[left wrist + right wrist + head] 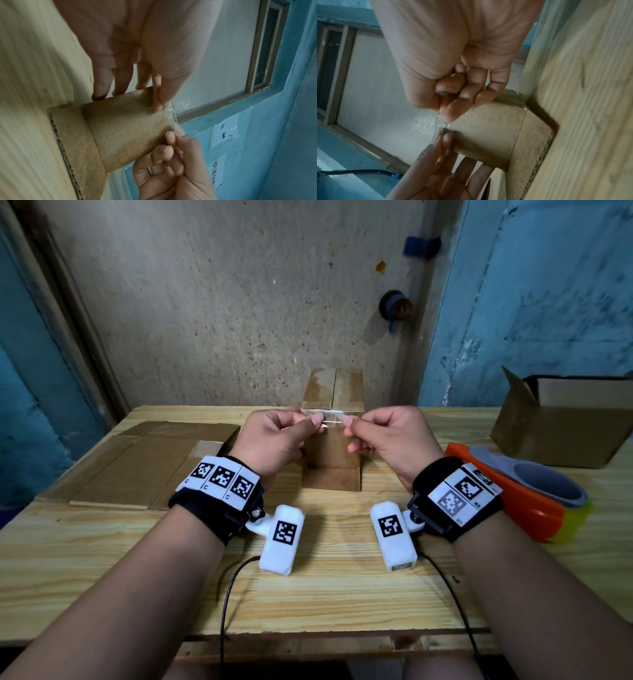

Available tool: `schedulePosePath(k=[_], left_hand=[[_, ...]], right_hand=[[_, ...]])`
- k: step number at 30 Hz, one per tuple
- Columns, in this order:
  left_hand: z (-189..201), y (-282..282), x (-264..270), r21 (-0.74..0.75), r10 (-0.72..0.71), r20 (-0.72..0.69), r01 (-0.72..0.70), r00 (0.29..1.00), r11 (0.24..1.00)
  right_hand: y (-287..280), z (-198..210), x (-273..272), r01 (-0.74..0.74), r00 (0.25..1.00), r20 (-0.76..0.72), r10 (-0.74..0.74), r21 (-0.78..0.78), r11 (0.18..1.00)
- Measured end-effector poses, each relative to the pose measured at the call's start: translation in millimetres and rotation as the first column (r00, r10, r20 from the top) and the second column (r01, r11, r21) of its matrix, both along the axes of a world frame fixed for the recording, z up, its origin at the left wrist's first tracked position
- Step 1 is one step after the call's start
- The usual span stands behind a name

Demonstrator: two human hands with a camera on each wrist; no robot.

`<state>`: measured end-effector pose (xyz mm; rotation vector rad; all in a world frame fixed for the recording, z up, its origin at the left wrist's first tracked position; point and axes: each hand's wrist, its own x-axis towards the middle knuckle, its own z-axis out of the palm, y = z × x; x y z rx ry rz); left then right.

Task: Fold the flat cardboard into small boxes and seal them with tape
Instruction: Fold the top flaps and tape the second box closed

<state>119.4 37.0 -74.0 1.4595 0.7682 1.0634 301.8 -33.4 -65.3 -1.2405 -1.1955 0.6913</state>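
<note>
Clearly one box is partly made: the small cardboard box [331, 436] stands upright on the wooden table [329, 583], midway between the two hands and just beyond them. Its top flaps are folded shut and meet along a centre seam, and glossy patches across that top suggest tape already lies there, though I cannot be sure how much of the seam it covers. At the base a flap [331, 479] lies flat on the table toward the person, so that end looks unsealed.

A short strip of clear tape [331, 419] is stretched in front of the box's upper front edge. The left hand [274, 440] pinches one end between thumb and forefinger, its other fingers nearly straight behind the box in the left wrist view. The right hand [387, 440] pinches the other end, its remaining fingers curled into the palm. Whether the strip already touches the cardboard I cannot tell.

So, as I judge it, this piece has yet to be pressed down, the lower flap remains to be closed, and more boxes are to come: a stack of flat cardboard [144, 463] lies on the table to the left, unfolded.

To the right an orange tape dispenser [513, 501] rests beside the right wrist. Behind it sits a larger open carton [561, 426], one flap raised; its inside is hidden from here.
</note>
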Motion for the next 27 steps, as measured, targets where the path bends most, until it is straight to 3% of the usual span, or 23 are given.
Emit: schedulePosePath(k=[15, 23, 27], left_hand=[[-11, 6, 9, 0.117, 0.117, -0.041, -0.112, 0.992, 0.987], [-11, 4, 6, 0.119, 0.028, -0.043, -0.023, 0.999, 0.993], [-13, 11, 4, 0.054, 0.043, 0.009, -0.043, 0.999, 0.998]], right_hand=[[11, -11, 4, 0.027, 0.999, 0.029, -0.028, 0.043, 0.999], [12, -15, 5, 0.007, 0.994, -0.111, -0.008, -0.007, 1.000], [12, -16, 4, 0.006, 0.972, -0.235, -0.020, -0.059, 0.998]])
